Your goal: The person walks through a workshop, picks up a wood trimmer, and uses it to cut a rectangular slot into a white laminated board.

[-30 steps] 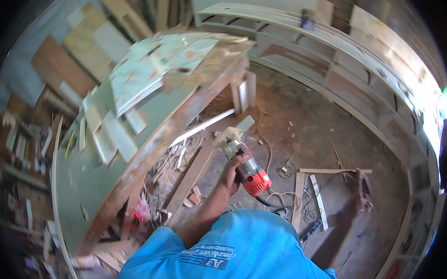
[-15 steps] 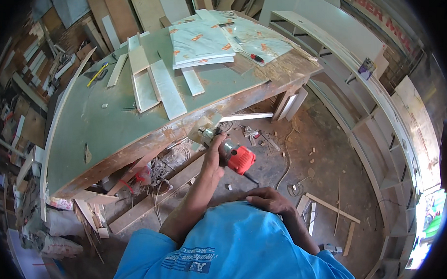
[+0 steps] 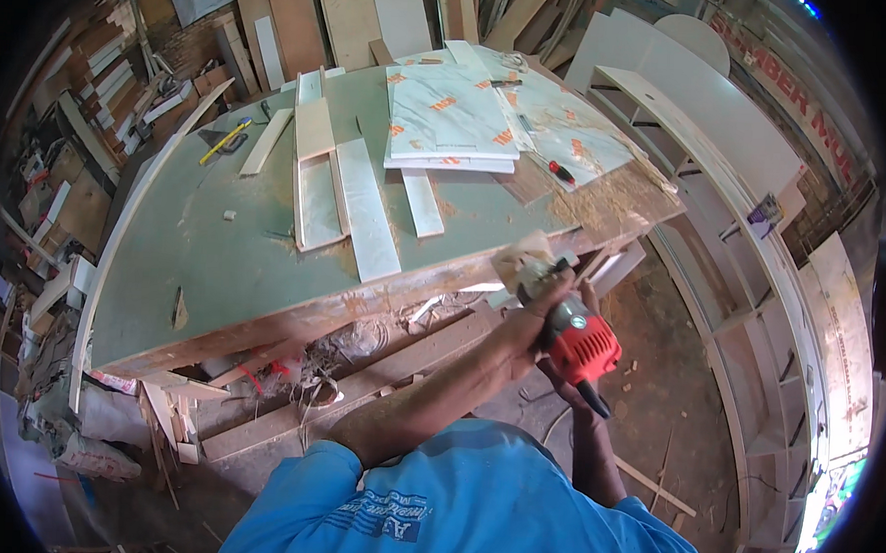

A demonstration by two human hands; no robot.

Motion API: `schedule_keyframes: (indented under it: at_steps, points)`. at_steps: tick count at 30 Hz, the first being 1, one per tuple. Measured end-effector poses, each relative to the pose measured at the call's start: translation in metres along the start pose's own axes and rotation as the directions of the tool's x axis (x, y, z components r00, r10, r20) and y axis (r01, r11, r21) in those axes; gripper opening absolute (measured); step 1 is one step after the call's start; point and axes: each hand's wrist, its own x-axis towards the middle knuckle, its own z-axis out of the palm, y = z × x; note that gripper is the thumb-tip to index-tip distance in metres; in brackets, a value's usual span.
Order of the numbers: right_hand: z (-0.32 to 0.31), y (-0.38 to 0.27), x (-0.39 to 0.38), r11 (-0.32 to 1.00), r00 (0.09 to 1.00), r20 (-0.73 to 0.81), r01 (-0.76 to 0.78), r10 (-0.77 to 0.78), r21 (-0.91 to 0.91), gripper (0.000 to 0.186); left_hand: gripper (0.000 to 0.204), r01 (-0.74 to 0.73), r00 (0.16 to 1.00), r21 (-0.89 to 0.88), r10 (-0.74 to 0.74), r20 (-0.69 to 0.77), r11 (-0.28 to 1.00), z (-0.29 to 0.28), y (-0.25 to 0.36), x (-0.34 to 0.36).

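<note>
A red trim router (image 3: 586,350) with a pale, squarish base plate (image 3: 523,262) is held tilted off the front edge of the workbench, its base toward the bench. My left hand (image 3: 543,306) is wrapped round the router's middle, just behind the base. From below, my right hand (image 3: 565,383) reaches up on the tool's far side. Its fingers are mostly hidden by the red body, though a fingertip shows beside the housing. A dark cord stub comes off the router's rear end. Whether the base touches the bench edge I cannot tell.
On the green workbench (image 3: 234,297) lie white-faced panels (image 3: 450,114), narrow boards (image 3: 365,209), a screwdriver (image 3: 561,171) and a yellow-handled tool (image 3: 226,141). A long white shelf unit (image 3: 707,219) curves along the right. Offcuts and scraps lie under the bench.
The router has moved right along the bench's front edge in my left hand. My right hand has come up from near my body to the router. The view has shifted too.
</note>
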Motion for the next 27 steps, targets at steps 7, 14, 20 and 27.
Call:
schedule_keyframes:
  at_steps: [7,14,20,27]
  points:
    - [-0.062,0.019,0.082,0.988,0.999,-0.010,-0.043,0.044,0.148,0.061,0.072,0.212,0.974,0.279,-0.226,0.017,0.936,0.029,0.033,0.087]
    - [-0.075,0.037,0.171,0.922,0.913,-0.407,0.127,0.036,0.367,0.051,0.081,0.223,0.966,0.348,-0.253,0.044,0.911,0.062,0.056,0.156]
    - [-0.105,0.040,0.217,0.729,0.763,-0.637,0.374,0.109,0.573,0.044,0.069,0.255,0.903,0.424,-0.371,0.217,0.869,0.058,0.088,0.182]
    - [-0.166,0.105,0.225,0.350,0.689,-0.632,0.529,0.354,0.773,0.030,0.049,-0.099,0.982,0.498,0.004,0.188,0.861,-0.094,0.220,0.238]
